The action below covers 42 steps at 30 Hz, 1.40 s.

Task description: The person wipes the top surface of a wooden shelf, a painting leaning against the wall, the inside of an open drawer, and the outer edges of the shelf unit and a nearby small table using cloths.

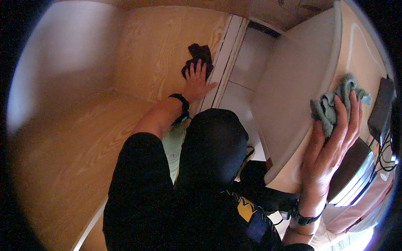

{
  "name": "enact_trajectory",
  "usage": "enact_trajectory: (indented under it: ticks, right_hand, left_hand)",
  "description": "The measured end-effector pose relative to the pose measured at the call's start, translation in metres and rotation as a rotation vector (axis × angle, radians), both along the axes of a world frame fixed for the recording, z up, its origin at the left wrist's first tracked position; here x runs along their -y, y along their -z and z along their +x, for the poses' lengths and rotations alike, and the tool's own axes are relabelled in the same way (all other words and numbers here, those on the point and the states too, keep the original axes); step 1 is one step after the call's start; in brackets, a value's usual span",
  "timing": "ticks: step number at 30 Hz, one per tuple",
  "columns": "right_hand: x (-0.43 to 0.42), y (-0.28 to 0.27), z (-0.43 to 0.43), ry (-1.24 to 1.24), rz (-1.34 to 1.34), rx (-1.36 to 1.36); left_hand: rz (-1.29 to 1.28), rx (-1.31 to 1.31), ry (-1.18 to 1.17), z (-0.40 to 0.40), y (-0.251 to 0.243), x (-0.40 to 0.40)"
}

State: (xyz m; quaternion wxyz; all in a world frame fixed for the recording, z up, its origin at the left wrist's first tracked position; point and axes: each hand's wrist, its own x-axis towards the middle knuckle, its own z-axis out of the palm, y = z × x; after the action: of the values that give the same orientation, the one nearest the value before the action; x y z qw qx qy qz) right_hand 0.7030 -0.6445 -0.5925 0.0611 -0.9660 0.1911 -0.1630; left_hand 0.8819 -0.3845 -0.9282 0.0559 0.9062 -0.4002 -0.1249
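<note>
My left hand (198, 82) lies with fingers spread on a crumpled dark cloth (201, 55), pressing it to a wood-grain panel (147, 47) beside a pale track or edge strip. On the right, my right hand (340, 125) has its fingers around a bunched grey-green cloth (328, 108), which rests against the wood-grain face of an open door or panel (361, 53). Both wrists wear dark bands. The palm side of each hand is hidden.
Pale grooved strips (224, 59) run along the panel's edge, with a tiled floor (256, 53) beyond. A dark box-like object (350, 169), a black device (380, 106) and loose cables lie at the far right. My knee, in black cloth, is at the centre.
</note>
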Motion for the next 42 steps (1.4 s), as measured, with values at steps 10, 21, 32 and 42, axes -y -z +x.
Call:
enact_trajectory:
  ticks: [10,21,32,42]
  right_hand:
    - [-0.003,-0.003,0.008,0.015,0.034,0.01]
    - [-0.002,-0.002,0.005,0.019,0.065,0.024]
    - [0.0,-0.004,0.001,0.018,0.02,-0.035]
    - [-0.001,-0.004,-0.009,0.007,0.038,-0.09]
  left_hand:
    - [0.014,0.086,-0.468,0.055,0.006,-0.014]
    - [0.107,-0.387,-1.476,0.012,0.033,-0.033]
    - [0.127,0.015,-0.526,0.113,0.022,-0.02]
    - [0.121,-0.086,0.114,0.097,0.014,0.074]
